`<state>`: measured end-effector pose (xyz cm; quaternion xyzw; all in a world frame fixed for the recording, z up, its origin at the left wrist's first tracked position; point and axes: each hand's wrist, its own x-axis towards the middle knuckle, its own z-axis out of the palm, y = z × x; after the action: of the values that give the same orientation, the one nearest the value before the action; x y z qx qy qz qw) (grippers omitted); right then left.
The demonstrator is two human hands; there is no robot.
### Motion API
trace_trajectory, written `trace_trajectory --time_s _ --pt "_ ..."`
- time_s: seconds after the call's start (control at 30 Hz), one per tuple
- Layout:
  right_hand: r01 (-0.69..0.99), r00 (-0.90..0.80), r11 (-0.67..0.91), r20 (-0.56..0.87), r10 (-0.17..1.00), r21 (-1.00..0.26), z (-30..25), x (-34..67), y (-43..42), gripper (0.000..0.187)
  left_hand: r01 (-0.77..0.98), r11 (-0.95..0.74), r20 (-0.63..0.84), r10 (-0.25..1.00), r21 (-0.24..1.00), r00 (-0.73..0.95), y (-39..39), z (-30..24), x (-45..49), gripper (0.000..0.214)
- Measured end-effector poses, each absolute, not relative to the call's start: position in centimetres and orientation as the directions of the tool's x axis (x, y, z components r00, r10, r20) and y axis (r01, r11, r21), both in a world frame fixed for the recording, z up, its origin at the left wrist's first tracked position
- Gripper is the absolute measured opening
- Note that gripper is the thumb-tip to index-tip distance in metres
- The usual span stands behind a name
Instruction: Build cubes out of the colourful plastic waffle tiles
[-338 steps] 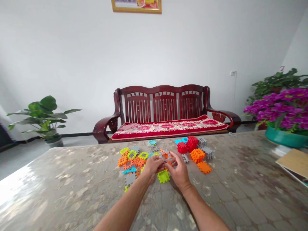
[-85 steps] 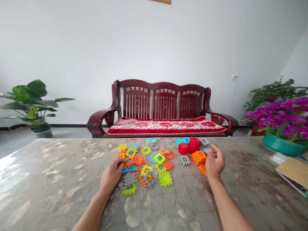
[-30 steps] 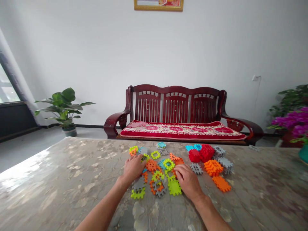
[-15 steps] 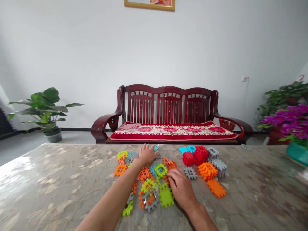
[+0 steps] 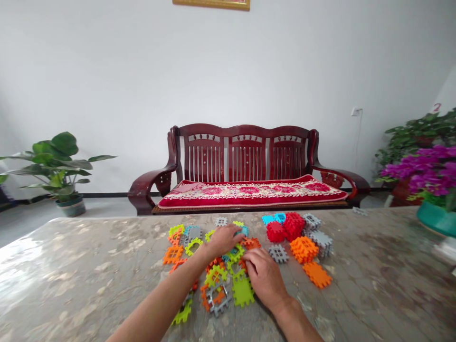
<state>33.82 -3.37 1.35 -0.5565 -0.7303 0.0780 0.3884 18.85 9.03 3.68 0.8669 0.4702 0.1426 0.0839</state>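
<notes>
Toothed plastic building tiles lie in a loose heap on the table in front of me. My left hand [image 5: 225, 238] reaches over the heap with fingers stretched to the right, above a blue tile [image 5: 244, 230] and near an orange tile [image 5: 252, 243]. My right hand [image 5: 266, 275] rests at the heap's right side, its fingers curled on an orange tile [image 5: 243, 263] that they partly hide. Just below lies a solid green tile [image 5: 243, 290], and left of it a grey frame tile [image 5: 218, 299]. Green and orange tiles under my left forearm are partly covered.
Sorted stacks stand to the right: red tiles [image 5: 294, 226], orange tiles [image 5: 304, 249] and grey tiles [image 5: 321, 242]. A grey window tile [image 5: 278, 253] lies between them and my right hand. A teal flowerpot [image 5: 436, 218] stands at the table's right end; a wooden bench [image 5: 245, 147] is behind.
My left hand has moved right and nearer from the heap's far edge, uncovering green and grey tiles there. My right hand has stayed by the same orange tile. The view has shifted slightly.
</notes>
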Motion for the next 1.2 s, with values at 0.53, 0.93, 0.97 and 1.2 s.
trace_trajectory --time_s 0.53,0.93,0.97,1.2 --pt "0.756 -0.073 0.347 0.455 0.887 -0.555 1.8 33.7 -3.5 0.025 0.970 -0.115 0.000 0.993 0.214 0.118 14.7 4.7 16.2 0.047" --pt "0.769 -0.089 0.371 0.488 0.868 -0.520 1.5 33.7 -3.4 0.027 0.941 -0.109 0.056 0.994 0.322 0.096 13.2 5.0 16.0 0.052" --pt "0.769 -0.088 0.371 0.489 0.868 -0.520 1.5 33.7 -3.4 0.027 0.938 -0.108 0.067 0.994 0.329 0.091 13.1 5.1 16.0 0.055" --pt "0.771 -0.071 0.369 0.506 0.860 -0.519 1.5 33.8 -3.3 0.026 0.899 -0.144 0.175 0.982 0.413 0.077 11.7 5.6 15.8 0.020"
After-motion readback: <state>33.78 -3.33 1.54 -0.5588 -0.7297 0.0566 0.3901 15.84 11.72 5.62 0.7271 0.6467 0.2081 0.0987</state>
